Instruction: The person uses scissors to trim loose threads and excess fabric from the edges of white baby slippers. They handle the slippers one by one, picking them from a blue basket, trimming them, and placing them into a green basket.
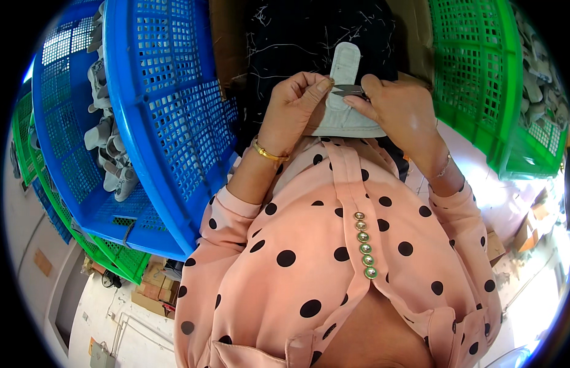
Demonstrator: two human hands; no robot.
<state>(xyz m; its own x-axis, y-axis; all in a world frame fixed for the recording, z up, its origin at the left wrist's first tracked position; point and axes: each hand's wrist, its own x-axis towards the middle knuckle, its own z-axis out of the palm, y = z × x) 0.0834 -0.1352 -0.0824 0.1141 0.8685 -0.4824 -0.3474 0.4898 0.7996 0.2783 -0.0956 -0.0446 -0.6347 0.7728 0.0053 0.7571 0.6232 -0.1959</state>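
Observation:
A pale grey fabric piece (344, 67), long and rounded at its far end, lies over my lap. My left hand (295, 104) pinches its left edge between thumb and forefinger; a gold bangle sits on that wrist. My right hand (400, 107) grips small metal snips (348, 91), whose tips point left and meet the fabric beside my left fingertips. The lower part of the grey piece is hidden under both hands. Black cloth (309, 30) with loose white threads lies beneath the piece.
A big blue plastic basket (168, 116) with several grey pieces stands at my left, with green baskets (113, 257) beneath it. A green basket (481, 80) of grey pieces stands at my right. Cardboard boxes (153, 288) lie on the floor.

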